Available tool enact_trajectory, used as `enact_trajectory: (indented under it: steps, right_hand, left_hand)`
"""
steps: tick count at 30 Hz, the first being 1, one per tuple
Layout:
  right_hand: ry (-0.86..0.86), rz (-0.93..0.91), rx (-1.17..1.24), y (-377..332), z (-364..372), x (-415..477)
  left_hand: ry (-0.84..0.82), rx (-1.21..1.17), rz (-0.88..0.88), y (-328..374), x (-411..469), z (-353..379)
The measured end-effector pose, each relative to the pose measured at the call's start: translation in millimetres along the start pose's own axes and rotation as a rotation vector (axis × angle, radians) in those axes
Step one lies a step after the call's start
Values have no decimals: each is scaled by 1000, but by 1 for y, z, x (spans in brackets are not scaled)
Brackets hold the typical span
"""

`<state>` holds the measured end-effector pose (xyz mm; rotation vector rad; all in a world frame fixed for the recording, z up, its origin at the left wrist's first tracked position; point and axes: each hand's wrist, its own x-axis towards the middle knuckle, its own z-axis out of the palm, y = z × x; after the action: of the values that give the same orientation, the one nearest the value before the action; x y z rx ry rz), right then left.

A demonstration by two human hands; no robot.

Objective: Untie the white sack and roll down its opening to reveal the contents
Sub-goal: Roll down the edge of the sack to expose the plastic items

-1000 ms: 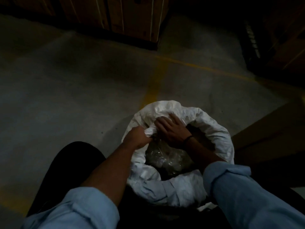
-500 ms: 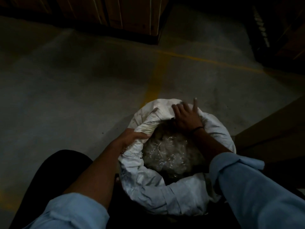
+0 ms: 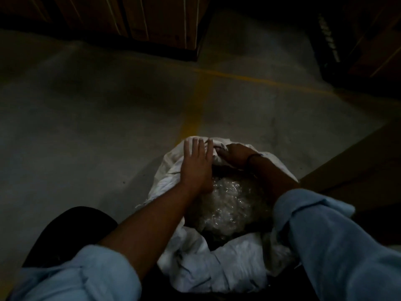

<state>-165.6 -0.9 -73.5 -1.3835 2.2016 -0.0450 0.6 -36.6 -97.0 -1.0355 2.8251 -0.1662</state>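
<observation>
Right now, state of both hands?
Left hand: open, fingers spread flat on the far rim of the white sack.
Right hand: closed, gripping a fold of the sack's far rim.

Concrete floor (image 3: 86,131) with painted yellow lines (image 3: 194,118).
The white sack (image 3: 195,270) stands on the floor; a yellow line runs away from just beyond where both hands meet its far rim.
</observation>
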Motion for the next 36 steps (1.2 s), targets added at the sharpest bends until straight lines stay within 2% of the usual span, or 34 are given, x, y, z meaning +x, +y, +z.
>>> enact_trajectory:
  steps: [3,5,7,12,15,17,19,20,21,22,24,25,27,30,34,36]
  right_hand:
    - [242,-63,-118,6,18,-20]
    - [460,-123,-265,12,37,-32]
    - [587,-128,-402,23,54,-45]
    - [548,48,-477,60,57,-54]
    - [386,53,-396,60,39,-45]
    - [336,54,-318,58,29,-44]
    - [270,98,-231,56,17,-49]
    - [211,117,-178,55,11,-51]
    - [173,115,-131,53,4,-53]
    - [145,113,-99,49,-3,-56]
    - [128,92,-105,48,-11,-62]
    - [135,73,-129,51,-8,-65]
    - [231,44,-201,64,9,-75]
    - [354,149,-275,82,48,-91]
    - [467,346,-147,93,72,-112]
    - [460,390,-100,99,71,-119]
  left_hand:
    - [-27,-68,40,-7,11,2]
    - [-112,-181,15,-13,20,0]
    - [-214,-305,2,-23,29,3]
    - [-414,-795,-2,-57,39,3]
    - [-491,-993,-72,-67,41,3]
    - [-428,-827,-87,-57,41,1]
    - [-252,-305,-73,-33,37,-10]
    - [-121,-112,-11,-16,34,-15]
    - [23,-55,96,1,35,-17]
    - [135,-96,234,17,39,-16]
    - [207,-134,474,42,48,-9]
    - [191,-104,517,51,51,-6]
    - [72,-90,489,61,59,-4]
    - [-85,-172,389,66,74,-9]
    - [-289,-260,259,65,104,-25]
    - [-392,-267,212,64,113,-33]
